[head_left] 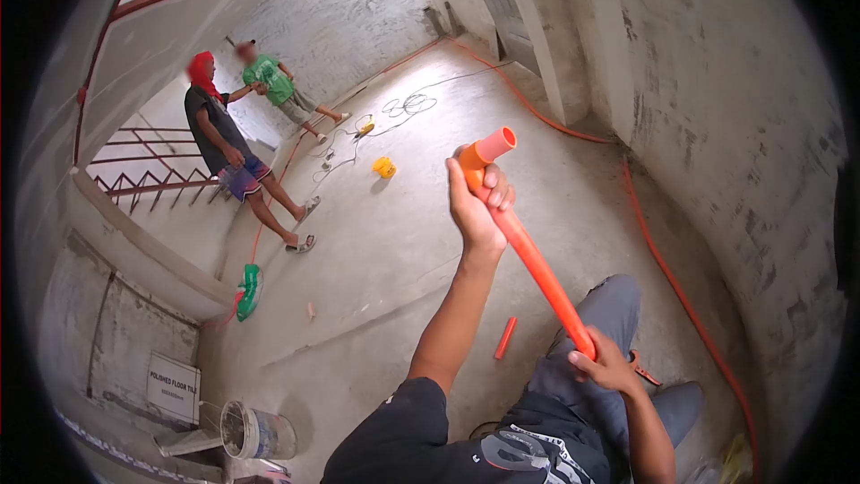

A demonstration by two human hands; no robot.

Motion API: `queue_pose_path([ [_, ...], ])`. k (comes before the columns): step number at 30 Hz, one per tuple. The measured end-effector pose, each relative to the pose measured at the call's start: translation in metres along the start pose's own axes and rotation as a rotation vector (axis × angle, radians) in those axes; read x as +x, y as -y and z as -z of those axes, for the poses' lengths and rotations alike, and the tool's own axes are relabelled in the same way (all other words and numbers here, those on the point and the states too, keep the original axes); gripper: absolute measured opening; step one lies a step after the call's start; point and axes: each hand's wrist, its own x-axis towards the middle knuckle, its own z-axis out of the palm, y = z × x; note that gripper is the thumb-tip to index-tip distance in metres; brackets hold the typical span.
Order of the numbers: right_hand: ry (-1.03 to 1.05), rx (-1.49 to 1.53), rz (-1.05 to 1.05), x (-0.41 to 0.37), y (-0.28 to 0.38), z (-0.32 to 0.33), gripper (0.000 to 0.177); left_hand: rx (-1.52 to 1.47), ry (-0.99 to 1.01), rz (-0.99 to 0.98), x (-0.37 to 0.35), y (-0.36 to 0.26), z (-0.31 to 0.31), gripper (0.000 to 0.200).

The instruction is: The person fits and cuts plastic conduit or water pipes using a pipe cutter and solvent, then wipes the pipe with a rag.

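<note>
An orange plastic pipe [543, 264] slants across in front of me, from upper left down to my lap. At its upper end sits an orange tee fitting [491, 149] with an open, paler mouth facing up and right. My left hand [477, 202] is closed around the pipe just below and against the fitting. Lower down, my right hand [609, 361] grips the pipe near its lower end, over my knee. A short orange pipe piece [506, 338] lies on the floor beside my leg. An orange-handled tool [643, 371] lies partly hidden by my right wrist.
Two people, one in a red head covering [215, 121] and one in a green shirt [268, 81], stand at far left. A yellow bucket [384, 168] and black cables [408, 108] are on the floor. Long orange tubing [667, 260] runs along the right wall. A dirty pail [258, 431] stands lower left.
</note>
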Motion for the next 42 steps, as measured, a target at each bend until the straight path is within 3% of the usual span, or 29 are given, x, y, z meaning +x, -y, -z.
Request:
queue_pose_path([
  [3, -0.125, -0.230, -0.016, -0.029, -0.002, 0.008, 0.042, 0.029, -0.043, 0.170, 0.008, 0.023, 0.008, 0.033],
  [5, -0.150, -0.246, -0.088, -0.051, 0.011, 0.010, 0.041, 0.215, 0.070, 0.147, 0.018, 0.043, 0.030, 0.039],
  [7, -0.169, -0.263, -0.163, -0.066, 0.015, 0.011, 0.039, 0.273, 0.162, 0.254, 0.024, 0.044, 0.039, 0.045],
  [10, -0.260, -0.394, -0.047, -0.079, 0.015, 0.010, 0.039, 0.355, 0.169, 0.320, 0.028, 0.047, 0.038, 0.044],
  [11, -0.280, -0.310, 0.010, -0.084, 0.017, 0.007, 0.041, 0.430, 0.165, 0.339, 0.028, 0.046, 0.035, 0.043],
  [12, -0.299, -0.225, 0.070, -0.088, 0.018, 0.006, 0.043, 0.446, 0.041, 0.288, 0.026, 0.051, 0.027, 0.042],
  [13, -0.299, -0.225, 0.067, -0.093, 0.019, 0.008, 0.043, 0.445, 0.040, 0.291, 0.028, 0.057, 0.031, 0.042],
  [15, -0.127, 0.243, -0.055, -0.106, 0.023, 0.016, 0.044, 0.283, -0.143, 0.308, 0.036, 0.071, 0.047, 0.040],
  [16, -0.131, 0.242, -0.057, -0.111, 0.015, 0.016, 0.044, 0.262, -0.169, 0.325, 0.038, 0.076, 0.054, 0.036],
  [18, -0.377, -0.108, 0.054, -0.121, 0.001, 0.015, 0.037, 0.239, -0.173, 0.348, 0.037, 0.088, 0.063, 0.034],
  [21, -0.569, -0.331, -0.013, -0.120, 0.002, 0.002, 0.029, 0.177, -0.217, 0.421, 0.020, 0.118, 0.074, 0.030],
  [23, -0.616, -0.328, -0.016, -0.121, -0.025, -0.008, 0.028, 0.080, -0.250, 0.362, 0.008, 0.138, 0.082, 0.031],
  [25, -0.658, -0.295, 0.028, -0.123, -0.041, -0.008, 0.028, 0.058, -0.190, 0.381, 0.006, 0.148, 0.072, 0.035],
  [27, -0.492, -0.191, -0.132, -0.131, -0.065, 0.015, 0.032, 0.087, -0.123, 0.390, -0.008, 0.155, 0.064, 0.042],
  [30, -0.465, -0.164, -0.234, -0.129, -0.064, 0.019, 0.034, 0.106, 0.095, 0.389, -0.005, 0.169, 0.067, 0.052],
  [31, -0.564, -0.249, -0.142, -0.130, -0.064, 0.013, 0.035, 0.174, 0.181, 0.363, -0.008, 0.165, 0.060, 0.055],
  [32, -0.657, -0.332, -0.052, -0.129, -0.064, 0.008, 0.036, 0.040, 0.213, 0.434, -0.007, 0.160, 0.056, 0.059],
  [33, -0.657, -0.337, -0.057, -0.129, -0.065, 0.003, 0.036, 0.034, 0.209, 0.435, -0.010, 0.158, 0.050, 0.059],
  [35, -0.749, -0.420, 0.017, -0.129, -0.066, -0.008, 0.037, 0.037, 0.242, 0.318, -0.013, 0.154, 0.039, 0.060],
  [37, -0.632, -0.385, 0.089, -0.121, -0.077, 0.003, 0.040, 0.026, 0.307, 0.298, -0.004, 0.180, 0.059, 0.057],
  [39, -0.342, 0.564, -0.212, -0.126, -0.069, 0.002, 0.046, -0.032, 0.470, 0.271, 0.007, 0.202, 0.067, 0.051],
  [41, -0.055, 0.997, -0.148, -0.126, -0.079, 0.008, 0.049, -0.175, 0.454, 0.383, -0.003, 0.203, 0.036, 0.048],
  [42, -0.090, 0.961, -0.086, -0.125, -0.074, 0.010, 0.048, -0.251, 0.573, 0.389, -0.003, 0.207, 0.016, 0.062],
])
